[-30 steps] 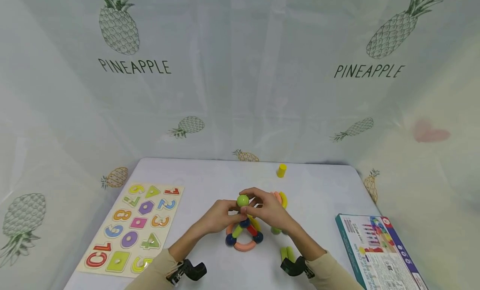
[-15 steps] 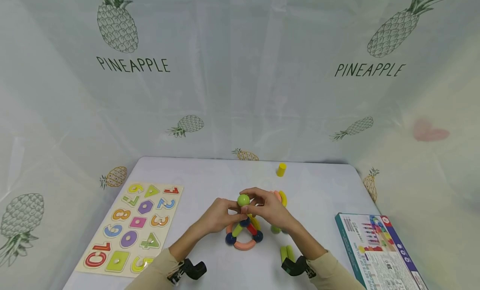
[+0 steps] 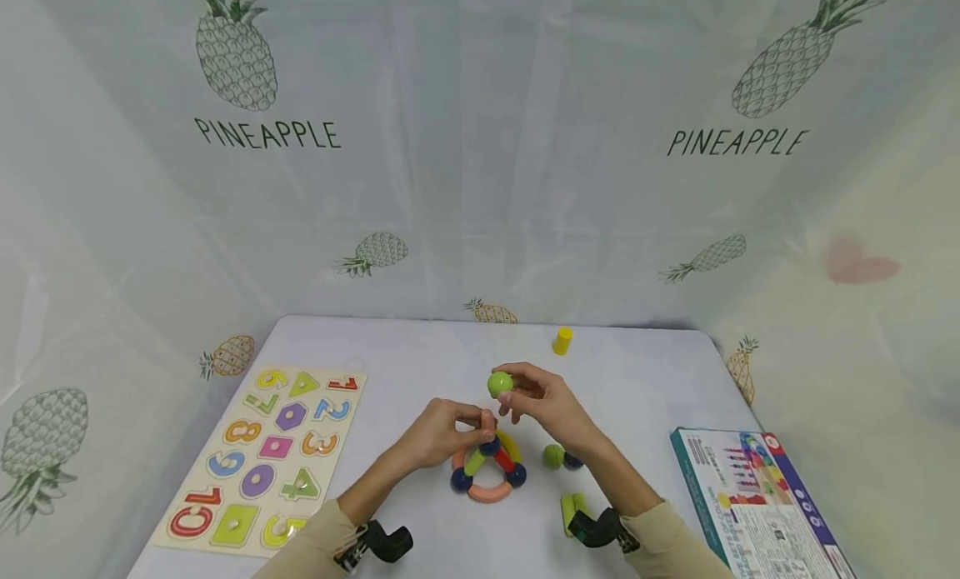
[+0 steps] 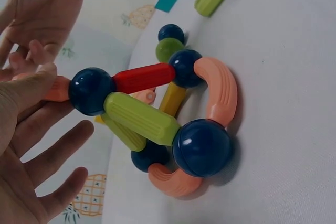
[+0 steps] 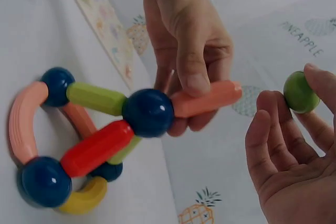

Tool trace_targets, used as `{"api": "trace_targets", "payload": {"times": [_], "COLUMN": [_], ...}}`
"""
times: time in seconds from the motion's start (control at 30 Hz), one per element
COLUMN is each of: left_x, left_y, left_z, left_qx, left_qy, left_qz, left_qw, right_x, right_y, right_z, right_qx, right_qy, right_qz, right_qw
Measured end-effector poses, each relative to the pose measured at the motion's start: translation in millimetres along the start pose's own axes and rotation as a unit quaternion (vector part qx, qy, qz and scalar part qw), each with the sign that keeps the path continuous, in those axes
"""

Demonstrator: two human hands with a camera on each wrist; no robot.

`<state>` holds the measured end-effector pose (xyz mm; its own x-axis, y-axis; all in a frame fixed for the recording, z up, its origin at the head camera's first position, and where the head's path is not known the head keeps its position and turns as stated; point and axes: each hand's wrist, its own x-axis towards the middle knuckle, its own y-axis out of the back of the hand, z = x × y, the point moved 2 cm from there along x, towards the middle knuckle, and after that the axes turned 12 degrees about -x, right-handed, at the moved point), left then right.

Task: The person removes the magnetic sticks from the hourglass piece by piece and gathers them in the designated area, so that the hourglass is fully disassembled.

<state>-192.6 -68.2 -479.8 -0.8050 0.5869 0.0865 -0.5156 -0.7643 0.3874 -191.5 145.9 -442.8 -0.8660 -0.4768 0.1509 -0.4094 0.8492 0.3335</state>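
On the white table stands a frame of magnetic rods and balls: blue balls (image 4: 202,148), a red rod (image 4: 144,77), green rods (image 4: 142,118) and curved salmon and yellow pieces (image 5: 84,198). A salmon rod (image 5: 210,99) rises from its top blue ball (image 5: 148,113). My left hand (image 3: 438,433) pinches that rod between thumb and fingers. Up and to the right of the rod's free end, my right hand (image 3: 551,408) holds a green ball (image 5: 301,93) at its fingertips. A gap separates ball and rod.
A green ball (image 3: 553,456) and a blue ball (image 3: 573,461) lie right of the frame, with green rods (image 3: 568,512) nearer me. A yellow cylinder (image 3: 562,341) stands at the back. A number puzzle board (image 3: 300,412) lies left, a printed box (image 3: 757,496) right.
My right hand has moved up and right with the green ball, away from the salmon rod's top, which now shows. My left hand stays at the rod.
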Motion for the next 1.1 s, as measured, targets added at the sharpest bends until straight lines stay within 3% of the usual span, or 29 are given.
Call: {"api": "trace_targets", "payload": {"times": [0.2, 0.37, 0.47, 0.6, 0.7, 0.93, 1.1], "left_x": [-1.4, -1.5, -1.5, -1.6, -2.0, -3.3, -2.9], "left_y": [0.5, 1.7, 2.6, 3.3, 2.8, -1.2, -0.7], "left_z": [-2.6, -1.6, -0.7, -0.3, -0.3, -1.7, -1.7], "left_qx": [0.003, 0.009, 0.018, 0.02, 0.014, 0.003, -0.002], "left_qy": [0.011, 0.006, 0.005, 0.007, 0.009, 0.007, 0.001], "left_qz": [0.003, 0.003, 0.005, 0.005, 0.004, -0.002, -0.003], "left_qw": [0.9999, 0.9999, 0.9998, 0.9998, 0.9999, 1.0, 1.0], "right_x": [-11.2, -26.0, -37.4, -56.6, -71.3, -98.4, -108.0], "right_y": [17, 39, 54, 72, 81, 92, 91], "right_z": [1, 12, 21, 33, 43, 69, 84], "right_qx": [-0.052, -0.101, -0.161, -0.258, -0.297, -0.31, -0.307], "right_qy": [-0.028, -0.073, -0.107, -0.146, -0.169, -0.23, -0.226], "right_qz": [0.013, 0.029, 0.037, 0.033, 0.024, 0.004, -0.048], "right_qw": [0.9982, 0.9918, 0.9805, 0.9544, 0.9394, 0.9226, 0.9233]}}
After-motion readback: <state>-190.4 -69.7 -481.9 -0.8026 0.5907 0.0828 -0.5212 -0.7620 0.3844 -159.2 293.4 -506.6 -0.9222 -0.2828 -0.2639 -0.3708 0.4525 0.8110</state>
